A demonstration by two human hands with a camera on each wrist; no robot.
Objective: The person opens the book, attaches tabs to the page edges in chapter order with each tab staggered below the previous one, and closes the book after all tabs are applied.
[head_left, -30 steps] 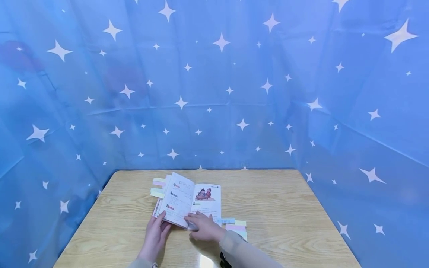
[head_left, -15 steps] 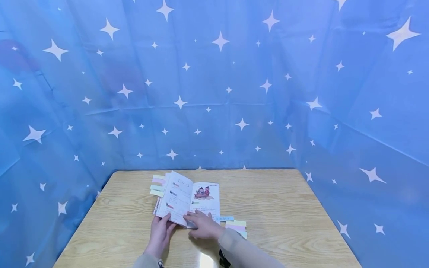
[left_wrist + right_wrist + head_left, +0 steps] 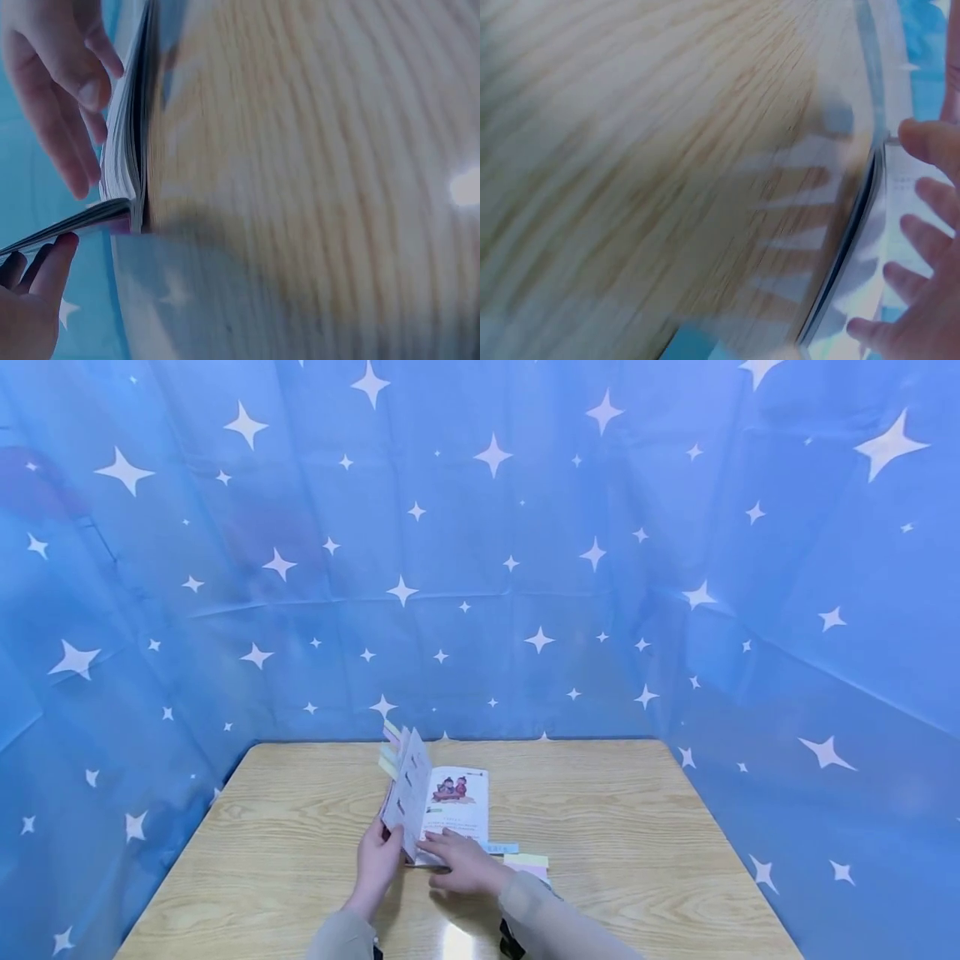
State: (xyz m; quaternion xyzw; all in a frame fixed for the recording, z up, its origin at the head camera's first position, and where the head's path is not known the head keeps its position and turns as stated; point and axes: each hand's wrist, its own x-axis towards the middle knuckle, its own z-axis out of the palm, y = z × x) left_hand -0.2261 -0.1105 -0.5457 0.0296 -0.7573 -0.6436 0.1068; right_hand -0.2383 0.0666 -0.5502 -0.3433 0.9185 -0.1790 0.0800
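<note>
An open book [image 3: 459,818] lies on the table in the head view, its right page showing a picture of two figures above printed text. My left hand [image 3: 377,860] grips the book's left-hand pages [image 3: 412,789] near their lower edge, and these stand steeply tilted. The left wrist view shows my left fingers [image 3: 54,274] against the underside of that raised part. With fingers spread, my right hand [image 3: 468,865] lies over the lower part of the right page; the right wrist view shows its fingers [image 3: 922,238] over the page. Coloured sticky tabs [image 3: 388,760] stick out from the raised pages.
A blue tab [image 3: 504,848] with writing and pale yellow and pink tabs [image 3: 527,862] project from the book's right side. The wooden table [image 3: 637,860] has a blue star-patterned curtain [image 3: 480,677] around its back and sides.
My left hand has moved right and tipped the left-hand pages up from a shallow slant to nearly upright. My right hand stays in about the same place on the right page.
</note>
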